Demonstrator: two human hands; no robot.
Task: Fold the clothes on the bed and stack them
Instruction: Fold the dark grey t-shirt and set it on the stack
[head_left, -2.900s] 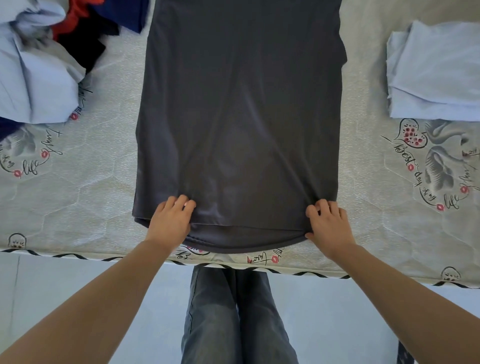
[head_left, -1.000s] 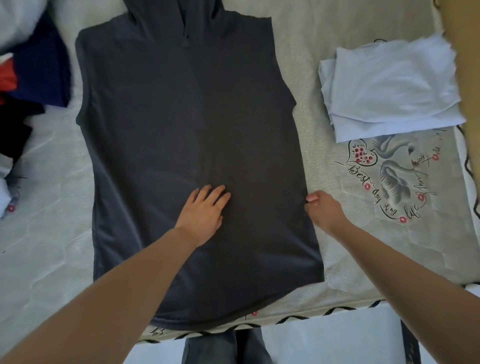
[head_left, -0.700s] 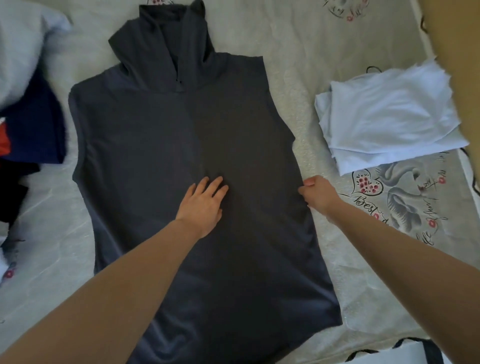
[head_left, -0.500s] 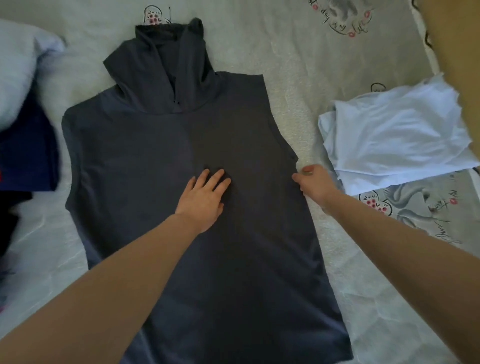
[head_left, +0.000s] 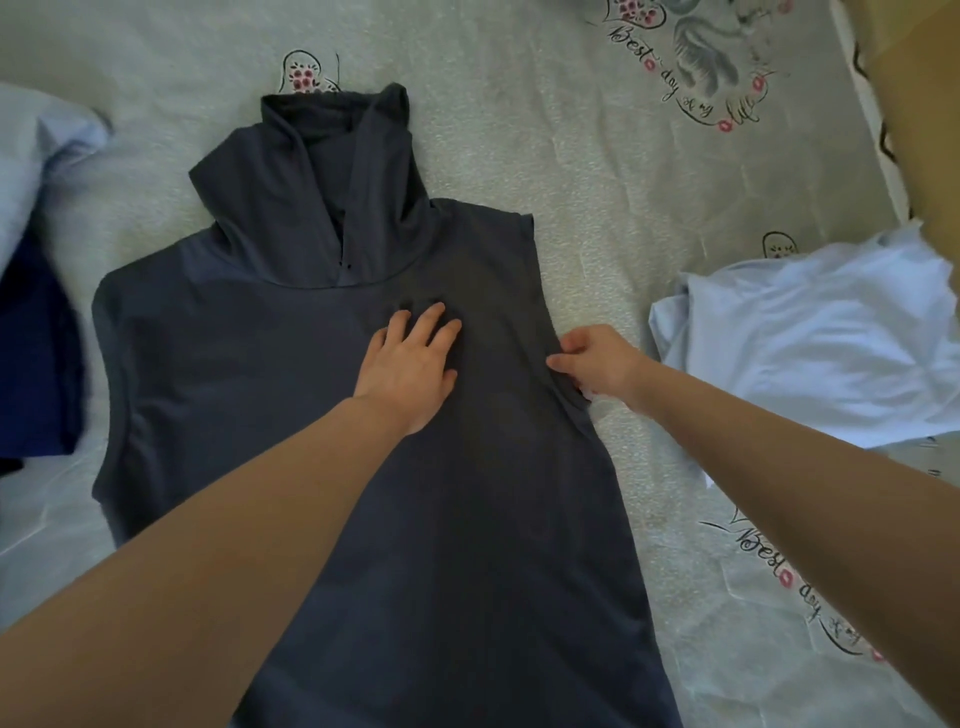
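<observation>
A dark grey sleeveless hooded top (head_left: 249, 374) lies spread flat on the bed, hood pointing away from me. My left hand (head_left: 410, 364) presses flat on its chest, fingers straight. At the right armhole edge of the top, my right hand (head_left: 597, 364) pinches the fabric between thumb and fingers. To the right lies a folded light blue garment (head_left: 821, 343), apart from the top.
The printed grey mattress (head_left: 597, 171) runs under everything. A light blue garment (head_left: 36, 171) and a dark blue one (head_left: 36, 358) lie heaped at the left edge. A tan wall or board (head_left: 924, 104) borders the bed at the right.
Both hands have slid up the top from its hem toward the chest. The left hand stays flat on the middle; the right hand followed the right side edge up to the armhole.
</observation>
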